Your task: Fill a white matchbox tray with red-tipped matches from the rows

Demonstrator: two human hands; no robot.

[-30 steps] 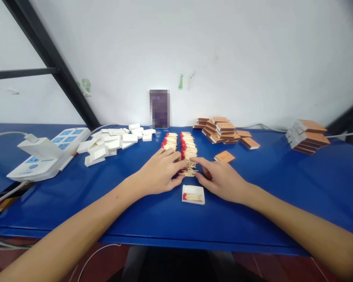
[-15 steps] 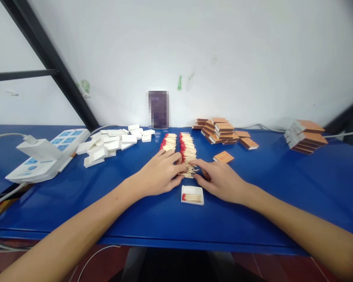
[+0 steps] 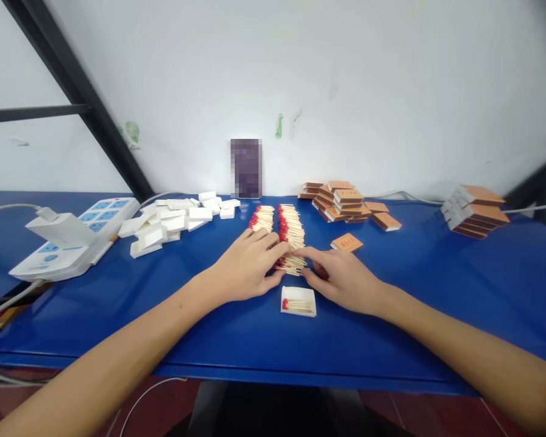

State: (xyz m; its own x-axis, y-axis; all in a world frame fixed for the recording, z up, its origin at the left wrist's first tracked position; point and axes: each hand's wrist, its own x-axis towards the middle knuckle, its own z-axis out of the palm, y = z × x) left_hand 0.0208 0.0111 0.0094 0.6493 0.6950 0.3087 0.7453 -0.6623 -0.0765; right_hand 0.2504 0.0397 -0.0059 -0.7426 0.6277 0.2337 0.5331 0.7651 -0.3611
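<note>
Red-headed wooden matches lie in two long rows, a right row (image 3: 292,227) and a left row (image 3: 262,217). At the near end of the right row, my left hand (image 3: 250,267) is at the red heads, index finger and thumb apart. Opposite it, my right hand (image 3: 343,276) is at the plain ends, with index finger and thumb apart and the other fingers curled under. Loose, slightly crooked matches lie between the two hands. Just in front sits a white matchbox tray (image 3: 299,292) with several matches along its near side.
White empty trays (image 3: 175,220) are heaped at the left, beside a power strip (image 3: 79,243). Orange matchbox sleeves (image 3: 346,200) pile up at the back right, one sleeve (image 3: 346,242) lying nearer. Stacked matchboxes (image 3: 477,212) stand far right. A pixelated dark rectangle (image 3: 246,169) stands against the wall.
My left index finger has shifted up and forward along the row, uncovering more match heads between it and the thumb. The right hand stays almost in place. The tray looks unchanged.
</note>
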